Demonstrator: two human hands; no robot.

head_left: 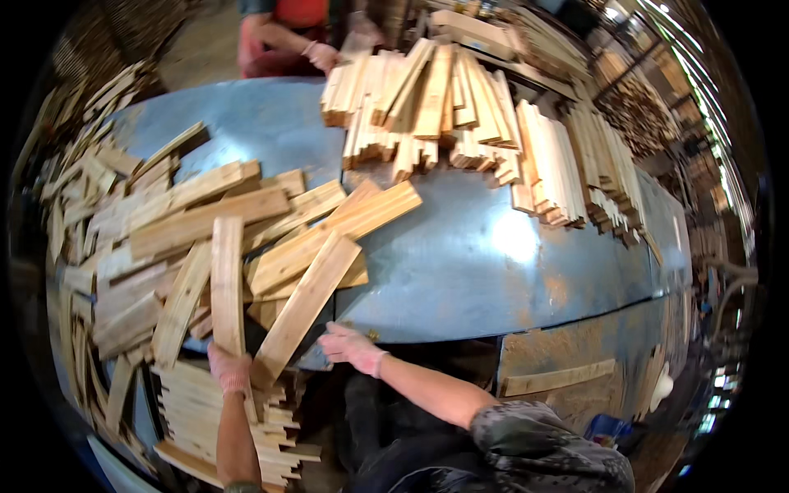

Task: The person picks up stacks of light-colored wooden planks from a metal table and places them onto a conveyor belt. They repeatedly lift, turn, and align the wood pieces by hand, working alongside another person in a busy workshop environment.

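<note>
My left hand [228, 367], in a pinkish glove, is closed round the near end of a wooden board [228, 283] that points away from me. Next to it, a second board [306, 306] slants up to the right, its near end close to the left hand. My right hand [352, 347], gloved too, is by the near edge of the blue-grey metal table [460, 271]. Its fingers reach left, somewhat apart, with nothing visible in them. A loose heap of boards [209, 218] spreads over the table's left side. Below my left hand lies a stack of boards [214, 415].
Rows of stacked boards [427, 99] stand at the far side of the table, with more bundles [551, 168] to the right. Across the table a co-worker's gloved hand [322, 57] is beside those stacks. A single strip [559, 378] lies on a worn board surface at right.
</note>
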